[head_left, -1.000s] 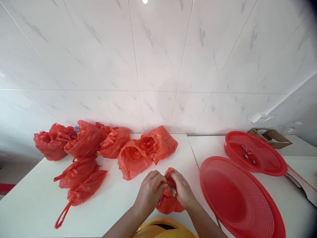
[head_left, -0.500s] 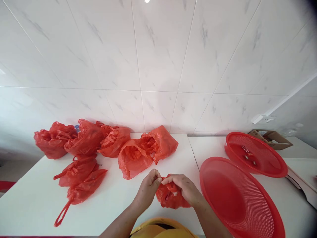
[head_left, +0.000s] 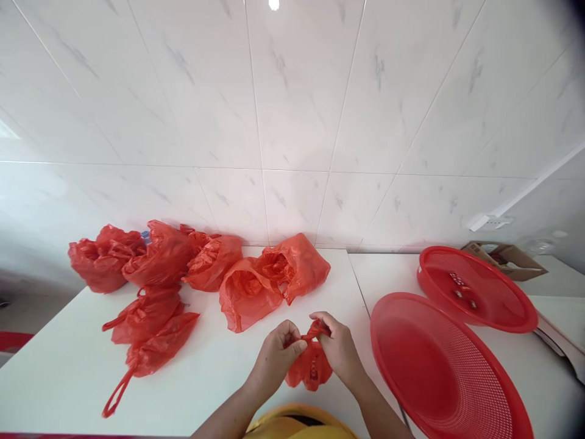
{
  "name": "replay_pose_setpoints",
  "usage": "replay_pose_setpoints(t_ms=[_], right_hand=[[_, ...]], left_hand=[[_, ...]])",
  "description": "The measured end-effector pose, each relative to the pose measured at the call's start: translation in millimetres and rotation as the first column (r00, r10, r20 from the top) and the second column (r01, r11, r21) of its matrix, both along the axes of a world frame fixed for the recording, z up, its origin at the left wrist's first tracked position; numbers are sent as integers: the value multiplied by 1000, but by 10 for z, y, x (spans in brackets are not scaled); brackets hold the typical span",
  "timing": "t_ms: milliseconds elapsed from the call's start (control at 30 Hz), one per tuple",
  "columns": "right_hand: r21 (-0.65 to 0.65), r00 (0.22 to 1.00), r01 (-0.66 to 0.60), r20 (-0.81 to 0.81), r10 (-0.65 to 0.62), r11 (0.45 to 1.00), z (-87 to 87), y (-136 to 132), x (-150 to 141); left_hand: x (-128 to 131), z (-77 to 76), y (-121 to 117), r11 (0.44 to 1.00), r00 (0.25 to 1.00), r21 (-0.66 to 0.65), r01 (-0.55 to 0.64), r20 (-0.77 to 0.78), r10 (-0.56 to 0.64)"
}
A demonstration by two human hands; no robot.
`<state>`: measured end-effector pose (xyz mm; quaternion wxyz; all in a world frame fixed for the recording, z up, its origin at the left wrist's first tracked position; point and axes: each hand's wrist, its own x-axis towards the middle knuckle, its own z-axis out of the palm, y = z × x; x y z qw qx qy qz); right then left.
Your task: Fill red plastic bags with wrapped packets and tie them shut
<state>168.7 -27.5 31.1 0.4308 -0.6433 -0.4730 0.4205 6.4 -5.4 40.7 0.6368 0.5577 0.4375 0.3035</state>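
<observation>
Left fingers (head_left: 299, 347) and right fingers (head_left: 320, 316) pinch one red bag (head_left: 309, 367) near two red baskets (head_left: 427, 372).

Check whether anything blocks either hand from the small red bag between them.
Nothing visible does: the left hand and right hand both grip the small red bag by its gathered top. The nearer red basket lies off to the right.
</observation>
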Motion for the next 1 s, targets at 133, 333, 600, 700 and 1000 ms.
replay_pose_setpoints(t_ms=[133, 333, 600, 700, 1000], right_hand=[[-65, 970, -144, -204, 128, 987, 77, -42, 55], [-80, 833, -241, -529, 164, 967, 30, -71, 71], [-159, 924, 254, -250, -288, 954, -870, -117, 380], [-226, 898, 319, -237, -369, 921, -1187, -193, 462], [-358, 922, 200, -245, -299, 912, -1336, -344, 581]], left_hand=[[-40, -33, 33, 999, 997, 32, -40, -67, 42], [-83, -134, 63, 990, 973, 134, -46, -219, 75], [-566, -575, 159, 906, 853, 410, 104, -506, 131], [-767, -786, 179, 936, 789, 335, 107, -602, 125], [-672, -842, 245, 953, 763, 272, 129, -641, 80]])
